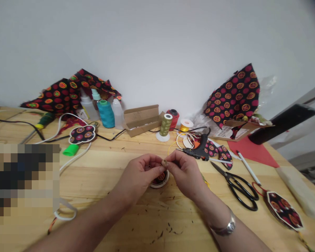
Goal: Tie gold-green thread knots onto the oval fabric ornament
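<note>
My left hand [143,171] and my right hand [186,171] meet in the middle of the table, fingertips pinched together. Between them is a tiny brownish thing [164,163], too small to name; it could be a bead or a knot. Just below the fingertips lies a round fabric-covered piece [159,184] with a pale rim and dark patterned cloth, partly hidden by my left hand. A silver bracelet [227,226] circles my right wrist. Beyond my right hand lies a black glue gun [199,150], and thin yellow thread runs close behind my fingers.
Black scissors [237,187] and an octagonal fabric piece [285,210] lie to the right, beside a white pen [249,168]. Along the wall stand an olive thread spool [166,126], a teal spool [106,114] and an open cardboard box [143,122]. A flower-shaped piece [82,134] lies left.
</note>
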Demonstrator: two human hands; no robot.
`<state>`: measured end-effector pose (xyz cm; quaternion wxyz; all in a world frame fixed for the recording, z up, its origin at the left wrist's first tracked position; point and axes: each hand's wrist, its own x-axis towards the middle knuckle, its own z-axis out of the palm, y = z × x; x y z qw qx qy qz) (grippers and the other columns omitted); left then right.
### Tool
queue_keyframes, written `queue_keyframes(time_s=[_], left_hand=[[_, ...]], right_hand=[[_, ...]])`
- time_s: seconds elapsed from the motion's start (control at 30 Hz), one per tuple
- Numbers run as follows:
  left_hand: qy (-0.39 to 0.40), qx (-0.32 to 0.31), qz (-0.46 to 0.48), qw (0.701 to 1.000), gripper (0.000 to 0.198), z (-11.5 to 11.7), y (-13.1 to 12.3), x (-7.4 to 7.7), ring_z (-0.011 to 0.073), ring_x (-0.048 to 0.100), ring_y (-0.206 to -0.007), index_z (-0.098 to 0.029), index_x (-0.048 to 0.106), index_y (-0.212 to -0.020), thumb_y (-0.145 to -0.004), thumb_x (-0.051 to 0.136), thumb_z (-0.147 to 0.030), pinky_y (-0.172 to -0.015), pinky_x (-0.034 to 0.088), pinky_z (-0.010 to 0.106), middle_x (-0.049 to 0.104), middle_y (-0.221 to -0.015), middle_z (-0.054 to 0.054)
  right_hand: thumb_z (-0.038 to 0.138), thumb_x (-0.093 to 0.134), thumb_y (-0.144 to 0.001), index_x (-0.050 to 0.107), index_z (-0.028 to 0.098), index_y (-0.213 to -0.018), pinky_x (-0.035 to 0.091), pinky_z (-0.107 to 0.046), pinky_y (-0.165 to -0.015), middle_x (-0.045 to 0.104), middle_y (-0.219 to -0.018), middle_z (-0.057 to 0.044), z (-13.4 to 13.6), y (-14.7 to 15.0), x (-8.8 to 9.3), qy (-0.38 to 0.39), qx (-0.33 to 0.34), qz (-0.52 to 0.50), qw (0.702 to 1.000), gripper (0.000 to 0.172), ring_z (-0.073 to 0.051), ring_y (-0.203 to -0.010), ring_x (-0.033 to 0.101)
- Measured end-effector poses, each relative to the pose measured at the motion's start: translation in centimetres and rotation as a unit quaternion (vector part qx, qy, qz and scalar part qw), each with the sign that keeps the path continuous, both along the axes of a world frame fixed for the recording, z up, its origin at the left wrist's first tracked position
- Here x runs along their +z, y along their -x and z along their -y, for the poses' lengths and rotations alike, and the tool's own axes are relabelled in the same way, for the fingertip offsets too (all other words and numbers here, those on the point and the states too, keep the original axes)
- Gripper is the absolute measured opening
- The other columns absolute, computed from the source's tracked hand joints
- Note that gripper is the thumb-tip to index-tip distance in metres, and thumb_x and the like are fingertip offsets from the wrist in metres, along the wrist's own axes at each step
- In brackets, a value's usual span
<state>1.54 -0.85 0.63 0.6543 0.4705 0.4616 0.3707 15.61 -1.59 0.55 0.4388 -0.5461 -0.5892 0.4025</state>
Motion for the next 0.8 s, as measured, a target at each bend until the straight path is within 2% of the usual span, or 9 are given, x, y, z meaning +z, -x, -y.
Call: queue_keyframes(time_s=[0.23, 0.5, 0.67, 0.8], left_hand=[[-0.01, -0.018, -0.003, 1.0, 0.019, -0.11, 0.15, -0.28, 0.0111, 0.054, -0.06, -0.014, 0.062, -0.08, -0.069, 0.066, -0.029, -0.058, 0.041, 0.023, 0.06, -0.069, 0.0], [-0.001, 0.008, -0.014, 1.0, 0.017, -0.06, 0.08, -0.29, 0.0113, 0.054, -0.057, -0.015, 0.063, -0.076, -0.066, 0.067, -0.027, -0.056, 0.04, 0.023, 0.059, -0.064, -0.002], [-0.018, 0.018, -0.014, 1.0, 0.021, -0.1, 0.14, -0.69, 0.011, 0.054, -0.057, -0.016, 0.061, -0.083, -0.065, 0.067, -0.027, -0.056, 0.04, 0.023, 0.056, -0.064, -0.004], [-0.035, 0.026, -0.01, 0.999, 0.016, -0.13, 0.13, -0.63, 0.0106, 0.053, -0.056, -0.017, 0.056, -0.073, -0.064, 0.067, -0.024, -0.054, 0.039, 0.022, 0.054, -0.062, -0.005]], right_hand=[[0.016, 0.057, -0.07, 0.055, 0.017, -0.062, 0.041, -0.022, -0.052, 0.055, -0.058, 0.002, 0.07, 0.02, 0.24, 0.021, 0.004, -0.022, 1.0, 0.007, -0.011, -0.055, 0.049], [0.016, 0.056, -0.071, 0.055, 0.017, -0.061, 0.042, -0.022, -0.052, 0.057, -0.056, 0.002, 0.1, 0.09, 0.11, 0.011, 0.009, 0.008, 1.0, 0.009, -0.011, -0.054, 0.051], [0.015, 0.056, -0.072, 0.057, 0.017, -0.063, 0.042, -0.022, -0.052, 0.059, -0.057, 0.002, 0.21, 0.13, 0.04, -0.001, 0.008, 0.017, 1.0, 0.009, -0.011, -0.055, 0.053], [0.016, 0.058, -0.071, 0.06, 0.017, -0.063, 0.043, -0.022, -0.052, 0.06, -0.057, 0.002, 0.21, 0.13, -0.05, 0.005, -0.002, 0.018, 1.0, 0.008, -0.011, -0.054, 0.054]])
